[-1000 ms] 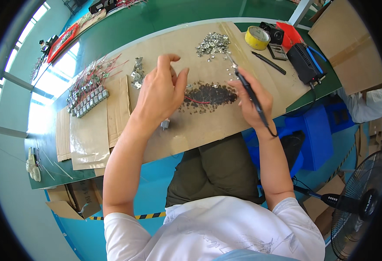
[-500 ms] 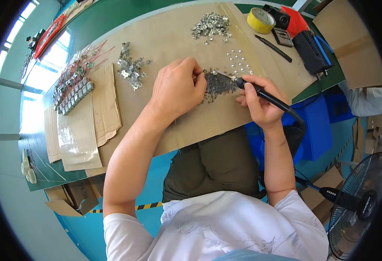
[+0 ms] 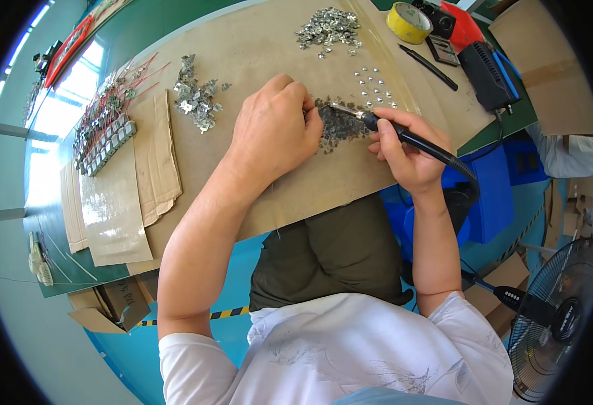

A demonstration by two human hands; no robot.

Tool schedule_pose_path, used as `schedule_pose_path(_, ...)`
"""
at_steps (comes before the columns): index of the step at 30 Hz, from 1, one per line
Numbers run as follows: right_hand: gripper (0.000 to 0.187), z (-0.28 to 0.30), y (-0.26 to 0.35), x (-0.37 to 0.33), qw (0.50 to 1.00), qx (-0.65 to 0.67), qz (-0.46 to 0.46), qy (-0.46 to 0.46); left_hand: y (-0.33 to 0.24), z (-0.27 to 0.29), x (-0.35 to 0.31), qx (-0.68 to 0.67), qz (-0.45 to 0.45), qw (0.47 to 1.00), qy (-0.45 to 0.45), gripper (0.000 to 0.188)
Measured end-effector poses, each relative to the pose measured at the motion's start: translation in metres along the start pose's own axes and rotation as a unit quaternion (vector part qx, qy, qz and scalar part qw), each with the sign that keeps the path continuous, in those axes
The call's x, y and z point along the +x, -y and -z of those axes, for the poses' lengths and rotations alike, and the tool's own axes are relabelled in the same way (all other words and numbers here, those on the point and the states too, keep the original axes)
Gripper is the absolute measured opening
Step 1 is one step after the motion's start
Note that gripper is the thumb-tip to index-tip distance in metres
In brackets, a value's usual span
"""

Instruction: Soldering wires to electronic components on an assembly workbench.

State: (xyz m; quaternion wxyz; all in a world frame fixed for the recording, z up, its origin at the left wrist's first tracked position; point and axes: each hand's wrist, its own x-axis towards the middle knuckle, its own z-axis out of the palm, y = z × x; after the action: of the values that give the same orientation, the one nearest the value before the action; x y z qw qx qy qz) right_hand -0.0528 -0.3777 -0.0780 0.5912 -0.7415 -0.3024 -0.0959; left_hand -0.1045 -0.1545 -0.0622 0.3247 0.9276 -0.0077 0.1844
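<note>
So, your R hand (image 3: 414,154): grips black pen-shaped soldering iron (image 3: 426,143), prob. for aim
L hand (image 3: 275,128): curled left of dark scorched patch (image 3: 340,127); can't tell grip

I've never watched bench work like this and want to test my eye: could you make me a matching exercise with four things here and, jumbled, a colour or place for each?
Things:
1. Soldering iron
2. Roll of tape
3. Row of small grey blocks
4. Fan

Colour or place:
A. Toward the picture's left side
B. Yellow
C. At the picture's lower right
D. Held in the person's right hand

Right pairs: 1-D, 2-B, 3-A, 4-C
</note>
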Motion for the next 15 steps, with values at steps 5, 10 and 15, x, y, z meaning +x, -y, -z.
schedule_pose_path(5, 0.012, 0.0004, 0.0004, -0.0002, 1.000, -0.003, -0.002, -0.004, 0.0006, -0.0020, 0.0007, 0.004, -0.004, 1.000, -0.001, 0.011)
schedule_pose_path(10, 0.012, 0.0005, -0.0011, 0.0001, 1.000, -0.008, 0.011, -0.002, -0.0001, -0.0014, 0.0005, 0.005, -0.004, 1.000, 0.000, 0.011)
schedule_pose_path(15, 0.012, 0.0016, 0.0002, 0.0010, 0.999, -0.035, 0.032, 0.005, -0.0003, -0.0003, 0.0002, 0.021, -0.005, 1.000, 0.009, 0.013)
